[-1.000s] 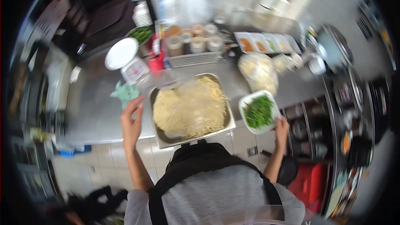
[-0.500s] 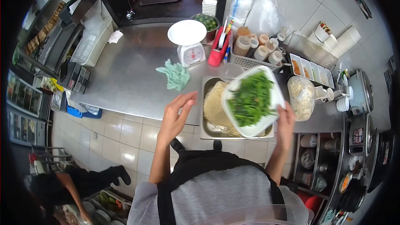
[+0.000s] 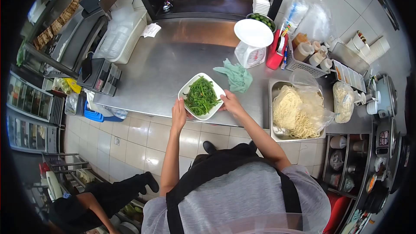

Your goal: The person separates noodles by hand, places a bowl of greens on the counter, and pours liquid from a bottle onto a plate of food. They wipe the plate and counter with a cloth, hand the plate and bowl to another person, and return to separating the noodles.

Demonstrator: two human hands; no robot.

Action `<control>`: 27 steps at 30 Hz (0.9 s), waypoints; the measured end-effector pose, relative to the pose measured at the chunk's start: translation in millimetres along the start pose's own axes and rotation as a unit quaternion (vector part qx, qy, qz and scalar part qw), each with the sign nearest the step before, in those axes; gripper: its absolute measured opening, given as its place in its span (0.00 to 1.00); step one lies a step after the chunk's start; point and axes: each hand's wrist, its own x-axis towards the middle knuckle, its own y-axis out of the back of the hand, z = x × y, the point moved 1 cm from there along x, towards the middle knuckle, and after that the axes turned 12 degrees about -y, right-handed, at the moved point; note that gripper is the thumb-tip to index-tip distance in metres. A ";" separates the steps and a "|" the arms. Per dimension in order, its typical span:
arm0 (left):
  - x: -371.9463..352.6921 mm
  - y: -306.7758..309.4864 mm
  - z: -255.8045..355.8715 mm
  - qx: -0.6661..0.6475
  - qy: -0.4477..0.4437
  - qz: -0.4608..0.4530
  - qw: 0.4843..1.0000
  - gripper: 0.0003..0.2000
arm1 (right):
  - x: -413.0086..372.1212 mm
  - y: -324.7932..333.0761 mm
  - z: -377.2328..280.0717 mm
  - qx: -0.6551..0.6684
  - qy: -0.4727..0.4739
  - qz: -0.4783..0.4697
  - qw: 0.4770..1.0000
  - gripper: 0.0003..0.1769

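Note:
A white square bowl (image 3: 220,90) filled with chopped green vegetables (image 3: 201,96) is held level at the front edge of the steel counter. My left hand (image 3: 179,112) grips its left side, and my right hand (image 3: 232,103) grips its right side. Behind and to the right of the bowl lies a crumpled green cloth (image 3: 236,76). Farther right, a steel tray (image 3: 274,133) holds pale noodles (image 3: 291,110), partly covered by a clear plastic bag (image 3: 313,99).
A scale (image 3: 251,54) with a white pan stands behind the cloth, near a red holder (image 3: 276,52) and a basket of sauce bottles (image 3: 307,70). Container lids fill a white basket (image 3: 130,45) at the left. A co-worker (image 3: 93,203) is at lower left.
The bowl has moved left, from over the noodle tray to the counter's front edge, and is more level. My left hand has closed on its left side. The view has shifted left.

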 end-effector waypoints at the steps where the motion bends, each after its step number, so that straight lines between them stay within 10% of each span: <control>1: 4.8 8.4 -11.8 0.004 0.010 0.005 1.000 0.23 | 9.5 -7.9 2.0 -0.009 -0.005 -0.002 1.000 0.12; 5: 24.0 34.2 -41.5 -0.006 0.035 0.013 0.999 0.24 | 31.9 -3.3 -8.9 -0.198 0.042 0.053 0.978 0.14; 8: 37.0 46.2 -61.1 -0.030 0.038 0.021 0.999 0.26 | 35.0 30.2 -18.9 -0.388 0.302 0.373 0.787 0.16; 10: 43.7 46.5 -68.1 -0.084 0.040 0.048 0.995 0.28 | 23.6 42.1 -34.3 -0.444 0.213 0.473 0.731 0.18; 16: 60.9 79.6 -46.3 0.092 0.162 -0.029 0.982 0.26 | 41.9 69.4 -34.5 -0.415 0.128 0.233 0.870 0.14; 20: 86.0 78.7 -38.5 0.309 -0.098 0.057 0.944 0.16 | 57.4 57.9 -69.7 -0.328 0.326 0.305 0.833 0.10; 27: 112.1 60.3 -31.9 0.425 -0.101 -0.015 0.899 0.10 | 145.3 -7.5 -101.3 -0.371 0.311 0.119 0.867 0.06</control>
